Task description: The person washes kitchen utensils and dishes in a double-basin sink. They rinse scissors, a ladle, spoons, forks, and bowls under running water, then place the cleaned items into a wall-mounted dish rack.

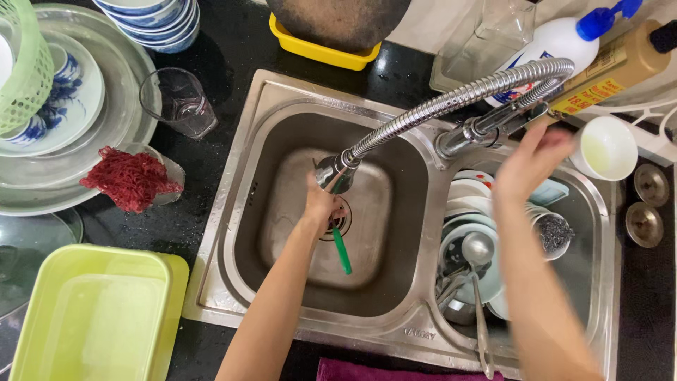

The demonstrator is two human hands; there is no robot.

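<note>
The double steel sink [247, 134] gave open room only in its left basin; the right was crowded with bowls [469, 197]. The right hand [529, 166] lay loosely open at the tap lever [504, 120]. The left hand [321, 204] clamped a green-handled utensil [342, 250] under the spout [331, 173]; sudden flow might splash.

- My left hand [321, 204] held a green-handled utensil [342, 252] under the spray head [331, 173], over the left basin's drain; the green handle pointed down toward me, its working end hidden by my fingers.
- My right hand [529, 164], blurred, was at the faucet base [458, 137] between the two basins, beside a white cup [605, 148].
</note>
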